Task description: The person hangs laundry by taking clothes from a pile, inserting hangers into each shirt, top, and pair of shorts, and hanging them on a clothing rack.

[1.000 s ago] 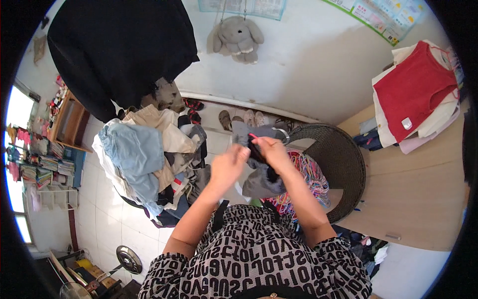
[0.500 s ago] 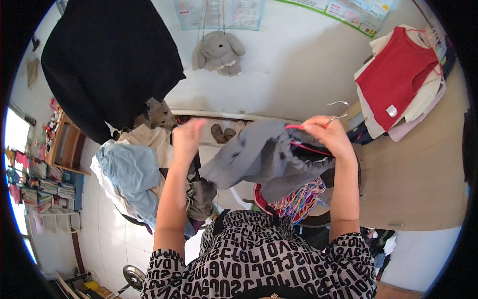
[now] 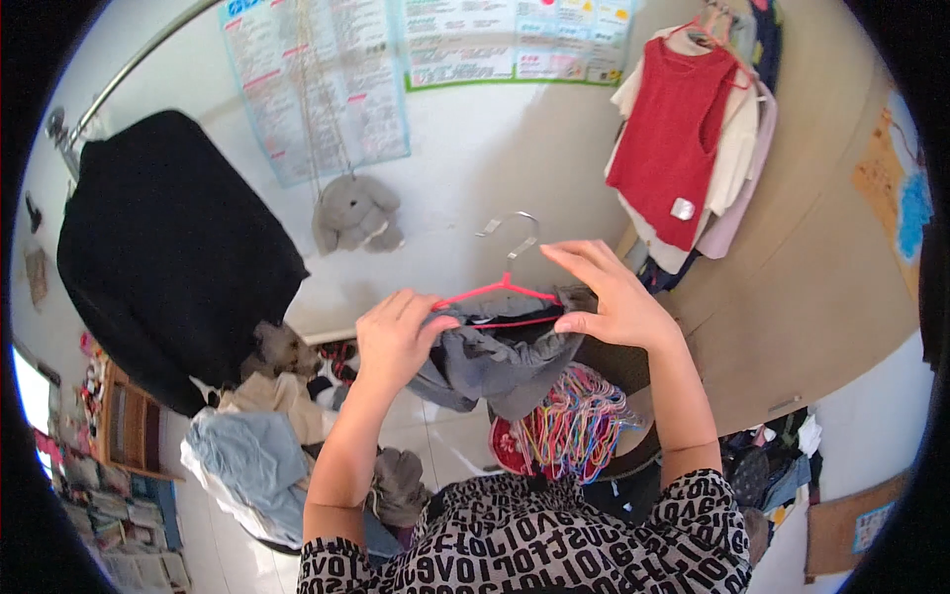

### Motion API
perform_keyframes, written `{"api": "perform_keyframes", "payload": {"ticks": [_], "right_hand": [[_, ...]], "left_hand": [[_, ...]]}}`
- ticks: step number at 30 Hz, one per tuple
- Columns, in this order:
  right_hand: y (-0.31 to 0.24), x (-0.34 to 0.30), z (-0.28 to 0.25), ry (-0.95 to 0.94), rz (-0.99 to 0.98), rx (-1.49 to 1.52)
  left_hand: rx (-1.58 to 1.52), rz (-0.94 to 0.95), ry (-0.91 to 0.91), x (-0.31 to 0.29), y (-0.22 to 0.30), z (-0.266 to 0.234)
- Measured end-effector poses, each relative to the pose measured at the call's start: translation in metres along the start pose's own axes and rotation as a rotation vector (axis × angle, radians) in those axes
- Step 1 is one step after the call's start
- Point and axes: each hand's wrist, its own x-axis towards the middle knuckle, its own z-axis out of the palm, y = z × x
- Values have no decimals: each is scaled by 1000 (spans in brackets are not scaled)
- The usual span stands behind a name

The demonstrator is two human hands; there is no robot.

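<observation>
A pair of grey trousers with a gathered waistband hangs in front of me. Inside the waistband sits a pink hanger, its silver hook pointing up. My left hand pinches the waistband's left side together with that end of the hanger. At the opposite end is my right hand, its fingers spread and its thumb against the waistband edge. The lower part of the trousers folds out of sight below.
A bundle of coloured hangers lies below the trousers. Left are a black top on a rail and piled clothes with light blue trousers. A red knitted vest hangs right; a grey plush rabbit hangs on the wall.
My left hand has moved onto the waistband and grips it. The right hand has loosened from the hanger and spread its fingers. The hanger now sits level inside the trousers, and the view has tilted up.
</observation>
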Motion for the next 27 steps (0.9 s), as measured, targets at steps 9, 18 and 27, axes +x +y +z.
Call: {"api": "perform_keyframes", "payload": {"ticks": [9,18,27], "right_hand": [[49,-43,-23,416,299,-68],[128,18,-189,967,491,-699],[175,96,-274,917,735,-857]], "left_hand": [[-360,-51,93,93,4,34],[-916,-372,-161,166,5,146],[-1113,-317,-201,253,84,160]]}}
